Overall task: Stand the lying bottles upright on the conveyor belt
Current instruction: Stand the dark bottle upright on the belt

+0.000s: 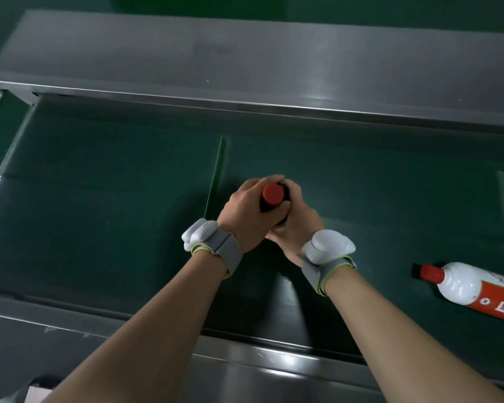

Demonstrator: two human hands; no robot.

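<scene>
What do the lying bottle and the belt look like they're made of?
Lying bottle: glossy white body, probably glazed ceramic or opaque glass, judging by its sharp highlights; red cap, likely plastic. Belt: dark green, smooth with a dull sheen, looks like rubber or PVC.

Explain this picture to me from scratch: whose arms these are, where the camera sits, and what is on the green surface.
The camera sits on a person's head, looking down at their own bare arms. Both wear grey wrist bands. The green surface is a conveyor belt between metal rails. The left hand and right hand wrap together around a dark bottle, seen from above, red cap toward the camera, seemingly upright. At the right edge a white bottle with a red label lies on its side.
</scene>
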